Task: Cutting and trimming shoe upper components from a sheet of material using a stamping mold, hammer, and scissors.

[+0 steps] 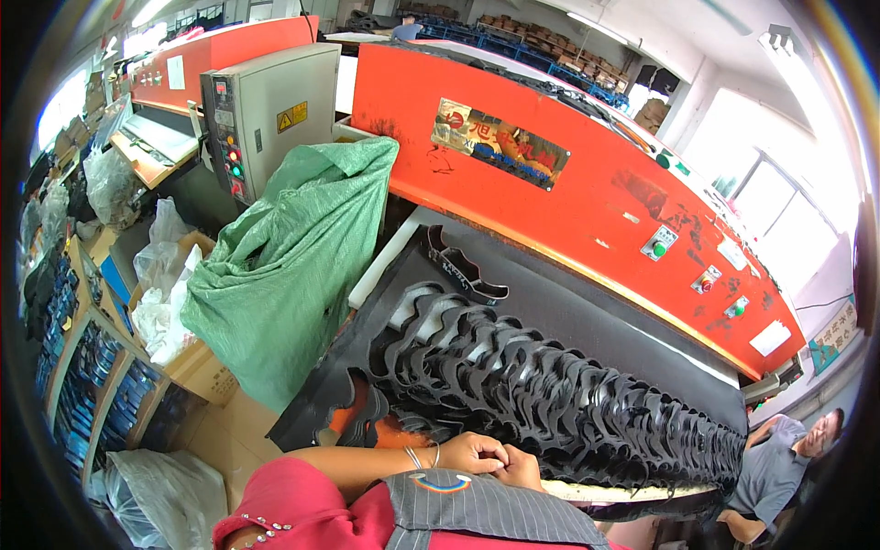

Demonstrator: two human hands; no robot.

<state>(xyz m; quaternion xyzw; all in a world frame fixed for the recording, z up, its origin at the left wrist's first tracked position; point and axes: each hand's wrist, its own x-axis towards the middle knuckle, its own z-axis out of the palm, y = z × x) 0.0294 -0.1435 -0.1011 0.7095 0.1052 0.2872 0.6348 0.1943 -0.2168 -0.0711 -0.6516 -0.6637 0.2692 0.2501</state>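
My left hand (469,453) and my right hand (520,468) are close together at the near edge of the press bed, fingers curled in. Whatever they may hold is too small or hidden to make out. Just beyond them lies a black sheet (550,298) of material, with a long row of curved black cut pieces (559,394) crowded along it. A wavy black cutting die (458,266) rests on the sheet past the row's far left end. Cut-out openings in the sheet's near left part show an orange-brown surface (390,433) beneath.
The red beam (513,183) of a cutting press spans behind the sheet, with push buttons on its right. A grey control cabinet (275,115) and a green sack (293,266) stand to the left. Blue-filled shelves (101,376) are further left. Another person (775,467) is at the right.
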